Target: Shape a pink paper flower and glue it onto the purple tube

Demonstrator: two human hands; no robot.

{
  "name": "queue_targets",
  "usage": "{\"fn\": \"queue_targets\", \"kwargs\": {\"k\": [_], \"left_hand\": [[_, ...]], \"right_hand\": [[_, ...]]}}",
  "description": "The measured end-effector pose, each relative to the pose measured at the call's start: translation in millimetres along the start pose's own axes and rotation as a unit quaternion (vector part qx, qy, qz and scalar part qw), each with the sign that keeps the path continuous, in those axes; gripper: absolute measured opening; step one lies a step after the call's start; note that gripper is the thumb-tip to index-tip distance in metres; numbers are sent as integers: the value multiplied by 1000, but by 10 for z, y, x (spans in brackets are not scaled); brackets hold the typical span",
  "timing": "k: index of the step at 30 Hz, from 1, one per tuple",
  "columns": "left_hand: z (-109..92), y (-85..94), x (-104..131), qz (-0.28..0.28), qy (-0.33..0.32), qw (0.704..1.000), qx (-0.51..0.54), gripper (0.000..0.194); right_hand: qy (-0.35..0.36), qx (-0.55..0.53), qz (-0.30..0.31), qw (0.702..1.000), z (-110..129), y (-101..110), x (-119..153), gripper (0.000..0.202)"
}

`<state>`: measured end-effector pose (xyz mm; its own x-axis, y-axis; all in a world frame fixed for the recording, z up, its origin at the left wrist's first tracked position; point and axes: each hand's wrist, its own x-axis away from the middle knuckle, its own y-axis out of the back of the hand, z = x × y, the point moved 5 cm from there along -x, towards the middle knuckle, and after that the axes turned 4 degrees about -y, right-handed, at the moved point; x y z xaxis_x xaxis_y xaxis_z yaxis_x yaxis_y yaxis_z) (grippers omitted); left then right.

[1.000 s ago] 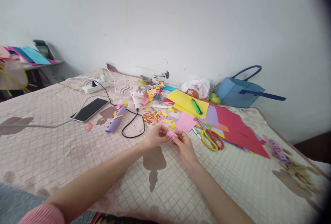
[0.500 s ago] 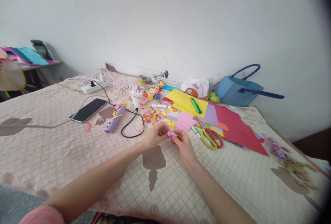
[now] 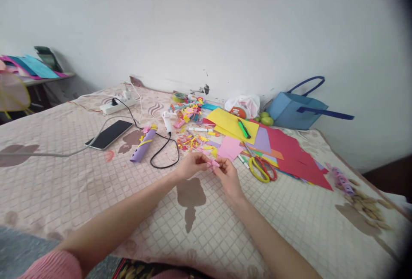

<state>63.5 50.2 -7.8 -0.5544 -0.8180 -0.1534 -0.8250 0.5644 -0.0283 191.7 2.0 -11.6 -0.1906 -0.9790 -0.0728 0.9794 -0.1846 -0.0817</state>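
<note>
A small pink paper piece is pinched between both hands above the cloth-covered table. My left hand holds its left side, fingers closed. On its right side, my right hand grips it between thumb and fingers. Just beyond the hands lie colourful paper scraps and pink paper sheets. Scissors with yellow and red handles rest to the right of my right hand. A purple paper roll with yellow strips and a pink flower lies to the left.
A phone, a power strip and a white glue gun with a looped black cable are at the left. Yellow sheets under a green cutter, red paper and a blue bag are at the right.
The pink piece has turned slightly between my fingers and shows more of its shape. Both hands stay close together in nearly the same place. The view has shifted slightly.
</note>
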Motion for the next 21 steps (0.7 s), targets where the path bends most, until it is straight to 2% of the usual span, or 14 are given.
{"fn": "queue_targets", "kwargs": {"k": [10, 21], "left_hand": [[50, -19, 55, -42, 98, 990, 89, 29], [94, -42, 77, -90, 114, 980, 139, 39]], "right_hand": [[-3, 9, 3, 1000, 23, -15, 18, 21], [-20, 7, -10, 1000, 16, -24, 29, 22]]}}
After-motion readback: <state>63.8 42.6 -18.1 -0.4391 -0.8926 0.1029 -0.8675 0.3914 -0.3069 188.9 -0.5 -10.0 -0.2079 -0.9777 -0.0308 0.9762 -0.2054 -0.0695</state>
